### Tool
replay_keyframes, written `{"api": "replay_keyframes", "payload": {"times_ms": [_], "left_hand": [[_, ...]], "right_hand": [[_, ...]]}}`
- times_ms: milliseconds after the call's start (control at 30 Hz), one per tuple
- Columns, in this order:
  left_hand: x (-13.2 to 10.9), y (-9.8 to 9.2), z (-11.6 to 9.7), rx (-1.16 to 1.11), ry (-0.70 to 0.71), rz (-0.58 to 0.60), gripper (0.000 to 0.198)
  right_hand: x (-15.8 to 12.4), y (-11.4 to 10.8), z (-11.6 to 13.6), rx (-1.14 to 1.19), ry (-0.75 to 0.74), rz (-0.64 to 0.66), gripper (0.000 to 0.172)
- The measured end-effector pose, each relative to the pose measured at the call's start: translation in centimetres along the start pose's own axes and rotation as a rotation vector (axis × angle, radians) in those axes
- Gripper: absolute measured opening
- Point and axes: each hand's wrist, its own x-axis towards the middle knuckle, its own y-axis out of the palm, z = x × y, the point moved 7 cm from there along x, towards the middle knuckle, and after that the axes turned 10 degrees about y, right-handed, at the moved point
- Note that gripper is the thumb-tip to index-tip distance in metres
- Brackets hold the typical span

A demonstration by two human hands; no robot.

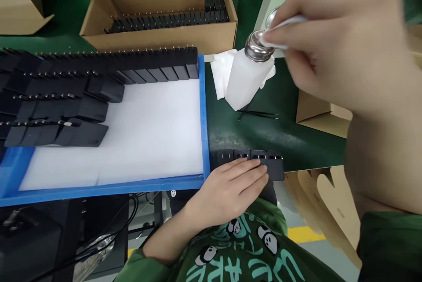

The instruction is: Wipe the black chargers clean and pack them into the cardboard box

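Observation:
My right hand (332, 40), a little blurred, pinches a folded white wipe (285, 24) against the metal top of a white pump dispenser bottle (245, 77). The bottle's round metal lid (271, 17) is flipped up behind my fingertips. Down at the near edge of the green table, my left hand (234, 185) lies over a short row of black power adapters (275, 167), fingers stretched out across them. Metal plug pins show along the top of that row. Part of the row is hidden under my fingers.
A blue-rimmed tray (203, 119) at left holds rows of black adapters (154, 62). Behind it stands a cardboard box (158, 38) with more adapters. White wipes (219, 71) and black tweezers (259, 113) lie by the bottle. An open carton (323, 117) sits at right.

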Motion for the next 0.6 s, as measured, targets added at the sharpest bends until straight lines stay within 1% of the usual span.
{"api": "replay_keyframes", "payload": {"times_ms": [67, 100, 133, 167, 233, 300, 367, 467, 533, 600], "left_hand": [[-0.2, 0.2, 0.2, -0.021, -0.028, -0.017, 0.016], [-0.3, 0.3, 0.3, -0.032, -0.036, -0.025, 0.015], [-0.3, 0.3, 0.3, -0.040, -0.041, -0.033, 0.014], [-0.3, 0.3, 0.4, -0.044, -0.047, -0.040, 0.013], [-0.2, 0.4, 0.5, -0.049, -0.061, -0.058, 0.013], [-0.2, 0.4, 0.6, -0.053, -0.076, -0.084, 0.013], [-0.3, 0.4, 0.7, -0.063, -0.088, -0.104, 0.012], [-0.4, 0.6, 0.7, -0.079, -0.097, -0.122, 0.012], [-0.4, 0.6, 0.7, -0.087, -0.098, -0.130, 0.011], [-0.3, 0.5, 0.7, -0.094, -0.098, -0.139, 0.010]], "right_hand": [[-1.2, -0.8, 0.5, 0.137, -0.065, -0.110, 0.036], [-1.9, -0.7, 1.1, 0.237, -0.128, -0.128, 0.032], [-2.5, 0.0, 2.0, 0.352, -0.208, -0.097, 0.030], [-3.2, 1.1, 3.0, 0.470, -0.294, -0.023, 0.028], [-4.3, 4.0, 5.2, 0.674, -0.437, 0.192, 0.026], [-4.9, 6.6, 6.7, 0.810, -0.504, 0.348, 0.027], [-5.0, 8.3, 7.5, 0.888, -0.529, 0.426, 0.027], [-5.0, 9.3, 8.1, 0.923, -0.560, 0.538, 0.027], [-5.1, 9.6, 8.2, 0.896, -0.570, 0.599, 0.027], [-5.4, 9.5, 8.2, 0.878, -0.583, 0.629, 0.027]]}}
